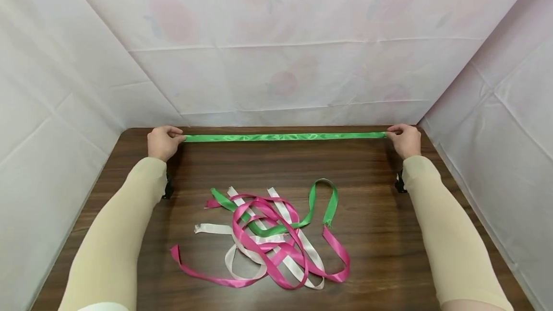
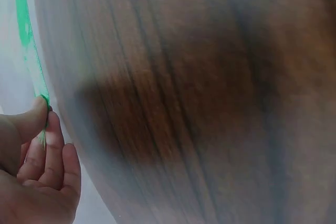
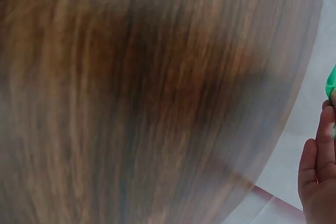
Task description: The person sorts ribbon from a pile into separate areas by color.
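A shiny green ribbon (image 1: 276, 137) is stretched straight across the far side of the table, parallel to its back edge. My left hand (image 1: 163, 142) pinches one end between thumb and forefinger; in the left wrist view the frayed tip of the ribbon (image 2: 34, 72) pokes out below the thumb. At the other end my right hand (image 1: 405, 140) pinches the ribbon the same way. Only part of that hand (image 3: 320, 177) and a bit of green ribbon (image 3: 331, 83) show at the right wrist view's edge.
Nearer me on the brown wooden table (image 1: 363, 263) lies a loose tangle of pink ribbons (image 1: 242, 234), white ribbons (image 1: 216, 228) and another green ribbon (image 1: 330, 205). Pale patterned cloth (image 1: 276, 61) hangs behind the table, with more white cloth at both sides.
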Demonstrator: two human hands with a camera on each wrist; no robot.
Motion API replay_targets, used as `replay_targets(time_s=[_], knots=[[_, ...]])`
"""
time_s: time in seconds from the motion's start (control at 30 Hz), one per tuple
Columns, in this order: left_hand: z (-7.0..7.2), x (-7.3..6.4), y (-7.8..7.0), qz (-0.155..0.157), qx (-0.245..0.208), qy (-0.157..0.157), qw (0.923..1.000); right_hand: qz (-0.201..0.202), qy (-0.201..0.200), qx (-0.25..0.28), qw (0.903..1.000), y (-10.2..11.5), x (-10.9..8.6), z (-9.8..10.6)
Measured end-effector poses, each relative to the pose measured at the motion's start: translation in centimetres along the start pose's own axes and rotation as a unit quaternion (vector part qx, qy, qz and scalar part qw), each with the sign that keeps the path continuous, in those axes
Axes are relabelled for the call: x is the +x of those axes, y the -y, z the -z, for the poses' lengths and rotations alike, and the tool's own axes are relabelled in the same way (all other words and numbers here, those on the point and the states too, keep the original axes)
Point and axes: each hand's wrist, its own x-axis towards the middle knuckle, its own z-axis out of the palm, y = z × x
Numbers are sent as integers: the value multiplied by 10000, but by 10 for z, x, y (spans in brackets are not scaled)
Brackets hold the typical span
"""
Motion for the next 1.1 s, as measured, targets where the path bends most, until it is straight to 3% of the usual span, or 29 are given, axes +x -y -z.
replay_targets(time_s=[0.2, 0.43, 0.87, 1.1], knots=[[-6, 1, 0, 321, -44, 133, 9994, -30, 28, -71, 10000, -5, 0, -9], [-10, 1, 4, 458, 54, 133, 9988, -76, 125, -213, 9997, -9, -7, -16], [0, 0, 7, 592, 136, 259, 9978, -233, 237, -475, 9983, 3, 5, -24], [1, -2, 8, 821, 132, 253, 9962, -369, 317, -767, 9959, -3, 8, -23]])
